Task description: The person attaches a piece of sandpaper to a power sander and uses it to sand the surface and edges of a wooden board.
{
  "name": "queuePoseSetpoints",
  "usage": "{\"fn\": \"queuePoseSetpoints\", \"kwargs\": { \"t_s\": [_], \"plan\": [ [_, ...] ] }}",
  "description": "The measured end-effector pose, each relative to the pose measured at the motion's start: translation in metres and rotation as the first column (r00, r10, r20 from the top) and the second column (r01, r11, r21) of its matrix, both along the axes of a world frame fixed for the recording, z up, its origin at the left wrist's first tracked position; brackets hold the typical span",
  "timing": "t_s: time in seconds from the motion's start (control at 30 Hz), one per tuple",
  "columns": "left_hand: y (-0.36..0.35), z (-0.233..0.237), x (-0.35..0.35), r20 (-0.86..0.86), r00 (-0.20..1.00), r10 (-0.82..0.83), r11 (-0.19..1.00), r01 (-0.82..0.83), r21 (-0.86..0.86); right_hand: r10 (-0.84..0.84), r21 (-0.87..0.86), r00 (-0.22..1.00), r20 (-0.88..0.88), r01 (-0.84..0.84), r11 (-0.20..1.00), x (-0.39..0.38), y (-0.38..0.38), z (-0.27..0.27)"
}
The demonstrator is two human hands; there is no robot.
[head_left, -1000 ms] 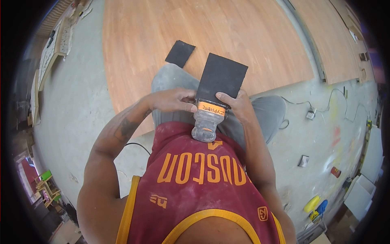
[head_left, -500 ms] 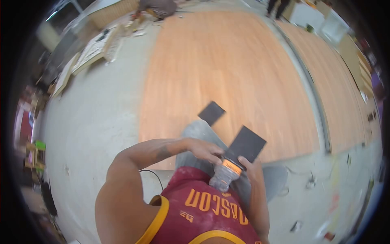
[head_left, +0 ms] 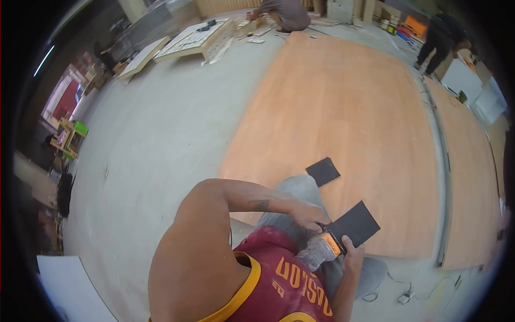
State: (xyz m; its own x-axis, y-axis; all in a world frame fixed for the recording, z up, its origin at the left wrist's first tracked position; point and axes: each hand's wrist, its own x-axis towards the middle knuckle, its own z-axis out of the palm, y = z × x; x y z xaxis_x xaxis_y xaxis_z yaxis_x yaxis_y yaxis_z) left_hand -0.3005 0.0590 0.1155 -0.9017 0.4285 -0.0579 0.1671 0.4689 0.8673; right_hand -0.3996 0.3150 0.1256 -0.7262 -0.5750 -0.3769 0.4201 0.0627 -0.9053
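Observation:
A dusty grey and orange power sander (head_left: 316,253) lies upturned over my lap, with a black sheet of sandpaper (head_left: 355,224) across its pad end and sticking out past it. My left hand (head_left: 310,216) is closed at the sander's near-left edge, its fingertips pinching by the pad's corner; what exactly they grip there is hidden. On the other side, my right hand (head_left: 352,254) wraps the sander's edge with the thumb pressed on the sandpaper. A second black sheet (head_left: 323,172) lies on the wooden panel (head_left: 348,107) just beyond my knee.
Another long panel (head_left: 464,172) lies to the right across a narrow gap. A cord with a plug (head_left: 405,296) rests on the floor at lower right. Low platforms (head_left: 193,40) stand at far left. One person (head_left: 287,13) crouches at the back; another (head_left: 442,37) bends at far right.
My view has turned left, so the panel and my hands appear farther right and lower. Both hands stay on the sander and sandpaper.

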Motion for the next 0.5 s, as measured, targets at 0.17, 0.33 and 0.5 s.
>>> {"fn": "queuePoseSetpoints", "kwargs": {
  "t_s": [0.17,0.33,0.5],
  "plan": [
    [0.014,0.0,0.008,0.19,0.975,0.116,0.975,-0.149,0.167,-0.017,-0.082,0.997,0.078,0.024,0.996,0.002,-0.003,-0.004],
    [0.073,0.075,0.018,0.654,0.645,0.394,0.638,-0.704,0.31,-0.061,-0.074,0.971,0.23,0.08,0.994,-0.002,0.008,-0.006],
    [0.083,0.058,0.012,0.7,0.588,0.405,0.507,-0.781,0.364,-0.096,-0.239,0.959,0.267,0.163,0.957,0.004,-0.007,0.016]
  ]
}}
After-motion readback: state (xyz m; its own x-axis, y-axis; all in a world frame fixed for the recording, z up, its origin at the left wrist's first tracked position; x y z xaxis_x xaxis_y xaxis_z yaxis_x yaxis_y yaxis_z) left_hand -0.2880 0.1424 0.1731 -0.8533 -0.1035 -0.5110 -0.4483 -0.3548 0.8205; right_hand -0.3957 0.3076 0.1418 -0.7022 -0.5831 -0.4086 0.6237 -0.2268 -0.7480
